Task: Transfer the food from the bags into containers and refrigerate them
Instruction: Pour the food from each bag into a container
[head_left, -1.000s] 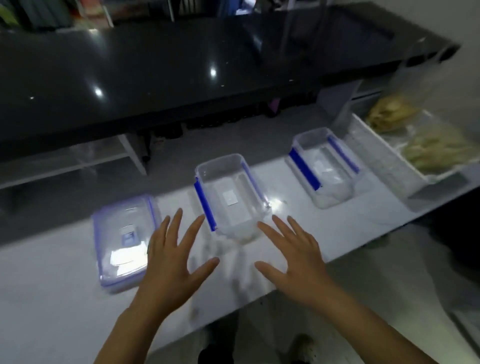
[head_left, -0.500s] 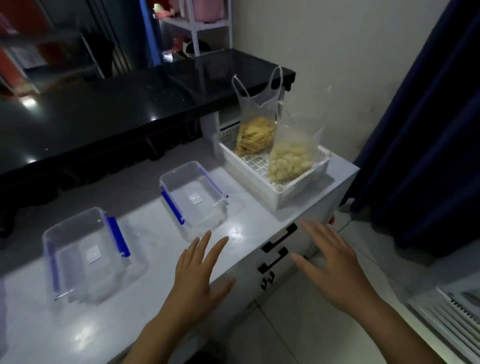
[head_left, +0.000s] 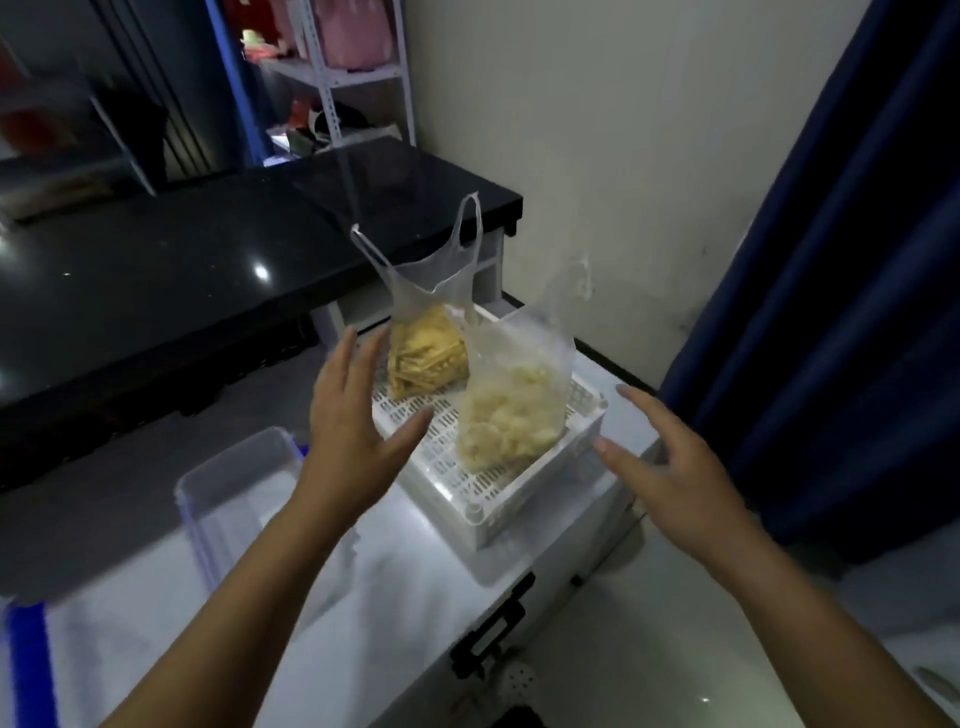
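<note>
Both the left hand (head_left: 353, 431) and right hand (head_left: 670, 467) hover with fingers spread, holding nothing, flanking the white basket (head_left: 519, 499) with two food bags (head_left: 511, 410).

Pale food, white plastic, dark surroundings
Far bag (head_left: 423, 358) clear, yellow strips inside; near bag (head_left: 514, 415) clear, cream lumps inside; basket (head_left: 519, 514) white, slotted; container (head_left: 234, 493) clear, blue clip; counter (head_left: 395, 597) white; table (head_left: 156, 291) glossy black; right curtain (head_left: 841, 260) navy.

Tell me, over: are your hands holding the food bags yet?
Both open, empty: left hand, right hand. In the white basket: bag of yellow strips, bag of pale chunks, not gripped. Nothing between hands and bags.
</note>
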